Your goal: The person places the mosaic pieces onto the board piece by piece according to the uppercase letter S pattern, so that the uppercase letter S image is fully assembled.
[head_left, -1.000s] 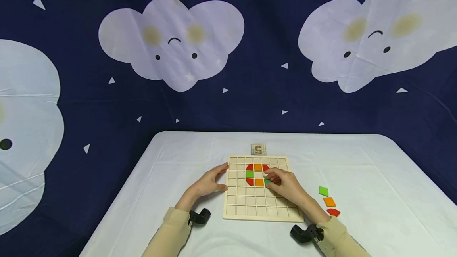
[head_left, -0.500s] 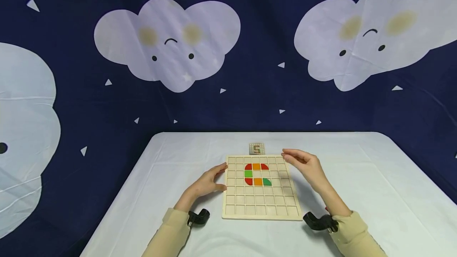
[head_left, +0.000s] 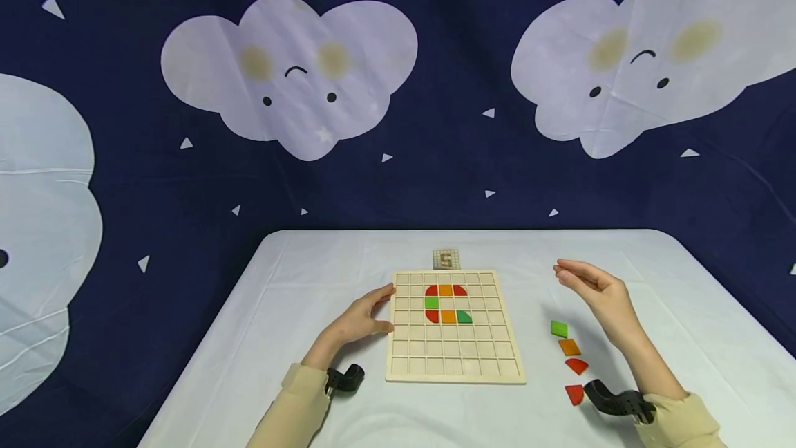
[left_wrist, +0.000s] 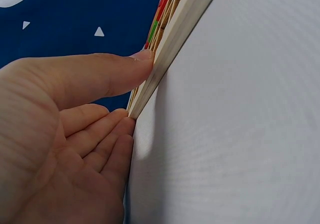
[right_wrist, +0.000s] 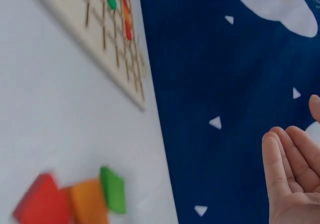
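A pale wooden grid board (head_left: 454, 349) lies on the table with several coloured pieces set in its cells: red quarter-circles, orange squares, a light green square (head_left: 432, 303) and a dark green quarter-circle (head_left: 463, 316). At the board's left edge, my left hand (head_left: 354, 320) touches the side with thumb and fingertips spread apart and fairly straight. My right hand (head_left: 600, 296) hovers over the table right of the board, holding nothing. Below it lie a loose green square (head_left: 559, 329), an orange square (head_left: 569, 347) and two red quarter-circles (head_left: 577, 366), blurred in the right wrist view.
Behind the board stands a small card (head_left: 446, 259) printed with an S pattern on a grid. A white cloth covers the table (head_left: 311, 261). Dark blue fabric with clouds (head_left: 292, 75) hangs beyond the far edge. Black camera mounts (head_left: 616, 399) sit at both wrists.
My right hand has let go of the dark green quarter-circle on the board, lifted off and moved right, over the loose pieces. My left hand has stayed at the board's edge.
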